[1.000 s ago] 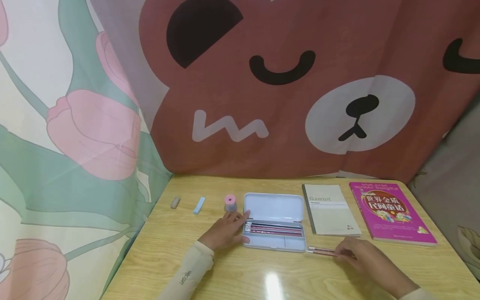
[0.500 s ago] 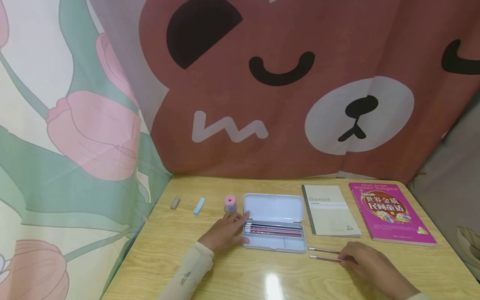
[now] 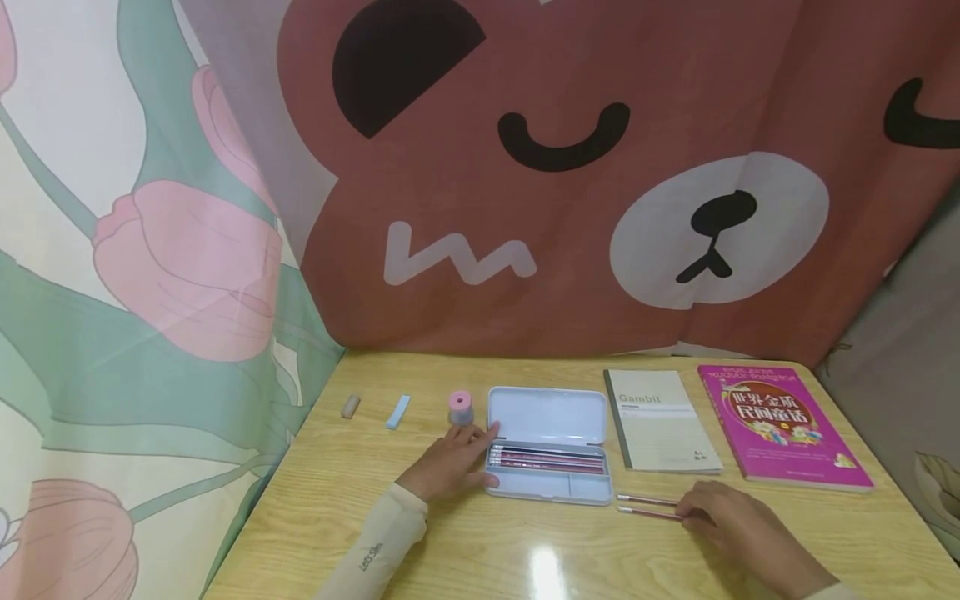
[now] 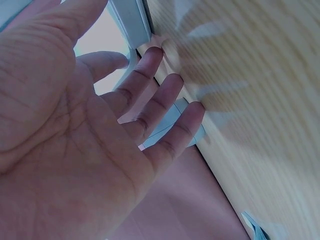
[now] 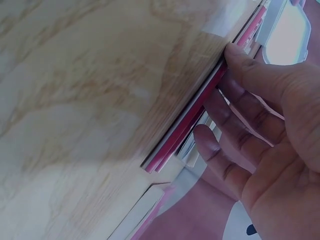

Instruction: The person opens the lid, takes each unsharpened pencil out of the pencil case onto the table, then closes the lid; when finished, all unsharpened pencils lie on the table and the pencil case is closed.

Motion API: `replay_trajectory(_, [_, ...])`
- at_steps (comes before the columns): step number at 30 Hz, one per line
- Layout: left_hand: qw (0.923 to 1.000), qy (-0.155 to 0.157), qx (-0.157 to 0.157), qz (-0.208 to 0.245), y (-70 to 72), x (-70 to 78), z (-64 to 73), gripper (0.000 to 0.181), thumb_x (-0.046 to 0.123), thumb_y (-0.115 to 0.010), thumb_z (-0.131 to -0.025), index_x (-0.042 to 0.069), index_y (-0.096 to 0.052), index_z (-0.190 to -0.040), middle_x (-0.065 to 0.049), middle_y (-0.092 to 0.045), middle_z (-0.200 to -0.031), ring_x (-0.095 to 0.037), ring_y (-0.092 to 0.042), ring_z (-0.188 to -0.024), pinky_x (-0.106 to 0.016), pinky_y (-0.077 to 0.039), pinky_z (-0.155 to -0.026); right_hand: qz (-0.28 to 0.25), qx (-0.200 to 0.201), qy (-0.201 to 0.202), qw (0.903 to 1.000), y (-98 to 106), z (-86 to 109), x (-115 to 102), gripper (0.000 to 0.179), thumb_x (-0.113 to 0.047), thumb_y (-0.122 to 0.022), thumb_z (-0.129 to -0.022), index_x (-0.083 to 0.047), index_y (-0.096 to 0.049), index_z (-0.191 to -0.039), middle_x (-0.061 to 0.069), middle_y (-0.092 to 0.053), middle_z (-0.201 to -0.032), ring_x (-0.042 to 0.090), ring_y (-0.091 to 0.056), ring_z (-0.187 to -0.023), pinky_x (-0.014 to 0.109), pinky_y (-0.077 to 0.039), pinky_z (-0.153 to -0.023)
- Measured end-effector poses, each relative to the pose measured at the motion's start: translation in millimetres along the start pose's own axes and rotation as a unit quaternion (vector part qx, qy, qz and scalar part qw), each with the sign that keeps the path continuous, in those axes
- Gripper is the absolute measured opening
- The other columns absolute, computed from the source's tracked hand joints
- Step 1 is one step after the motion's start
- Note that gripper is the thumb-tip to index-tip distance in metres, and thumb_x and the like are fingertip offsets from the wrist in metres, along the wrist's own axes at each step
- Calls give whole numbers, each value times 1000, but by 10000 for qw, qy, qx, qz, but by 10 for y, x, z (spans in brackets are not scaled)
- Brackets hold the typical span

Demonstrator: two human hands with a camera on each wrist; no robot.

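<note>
The right hand (image 3: pixel 723 521) pinches two pencils (image 3: pixel 648 501) partway along, just beside the case (image 3: pixel 529 483), presumably so their pale tips stay clear of the fingers; the left hand (image 3: pixel 450 462), fingers loosely extended, touches the case's left end, seemingly to steady it. The case is smooth, shallow, rectangular, its lid (image 3: pixel 547 414) back, other slim pencils (image 3: pixel 546 460) lying lengthwise in the rear compartment

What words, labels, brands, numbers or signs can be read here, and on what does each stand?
"Gambit": notebook; its smaller print is unreadable.
"世界金" (next character unclear) and "民间童话": purple book; the small lettering along its top and bottom is too blurred.
"Let's S…": left sleeve; the ending is blurred.
Pencils in the open case: marks too small to read.
</note>
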State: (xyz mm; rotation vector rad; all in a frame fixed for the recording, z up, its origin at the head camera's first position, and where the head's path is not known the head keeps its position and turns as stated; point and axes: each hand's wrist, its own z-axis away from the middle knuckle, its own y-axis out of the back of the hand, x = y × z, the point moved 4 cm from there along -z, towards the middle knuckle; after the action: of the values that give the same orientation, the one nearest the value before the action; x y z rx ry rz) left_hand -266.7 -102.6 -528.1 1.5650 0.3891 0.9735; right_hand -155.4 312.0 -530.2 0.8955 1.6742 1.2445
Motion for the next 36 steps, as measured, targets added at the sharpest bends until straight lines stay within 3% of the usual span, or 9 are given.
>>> replay_trajectory(7, [10000, 6, 11, 55, 6, 5, 3, 88, 42, -77, -102, 7, -37, -172, -13, -58, -146, -32, -51, -136, -58, -49, -116, -94, -77, -217, 9997, 24, -11, -9, 23, -21, -93, -88, -36, -77, -94, -23, -69, -94, 1, -68, -90, 32, -63, -80])
replay_trajectory(13, [9999, 15, 23, 97, 11, 11, 7, 88, 42, -76, -103, 7, -36, -172, -14, -58, -146, -32, -51, -136, -57, -49, -116, -250, -222, -537, 9980, 57, -197, -124, 15, -31, -91, -92, -31, -79, -102, -18, -74, -99, 4, -69, -91, 34, -64, -84])
replay_trajectory(19, [9999, -18, 36, 107, 14, 13, 6, 87, 41, -77, -102, 6, -37, -172, -14, -58, -145, -32, -51, -135, -57, -49, -116, -437, 88, -349, 9984, 88, -480, -338, 21, -32, -85, -98, -19, -82, -115, 0, -79, -116, 24, -75, -108, 49, -64, -95])
replay_trajectory(23, [10000, -40, 58, -2, -2, 0, -4, 87, 42, -77, -102, 6, -38, -171, -13, -59, -144, -32, -51, -135, -56, -50, -114, -769, 70, -330, 9965, 70, -704, -455, 24, -29, -82, -101, -15, -81, -121, 8, -78, -125, 32, -74, -117, 56, -60, -102])
replay_trajectory(30, [9999, -72, 84, -130, -8, -4, -15, 87, 43, -78, -102, 6, -39, -171, -11, -59, -142, -31, -52, -134, -56, -52, -112, -1093, -106, -110, 9939, -28, -1100, -678, 19, -26, -81, -102, -15, -82, -118, 5, -79, -123, 29, -73, -118, 55, -60, -105])
replay_trajectory(36, [9999, 42, 41, -101, -52, -60, -33, 89, 46, -76, -102, 9, -36, -173, -10, -59, -144, -29, -51, -136, -55, -51, -113, -927, -92, 222, 9954, -164, -1308, -885, 15, -24, -85, -99, -16, -84, -111, -4, -79, -109, 21, -72, -109, 47, -61, -101])
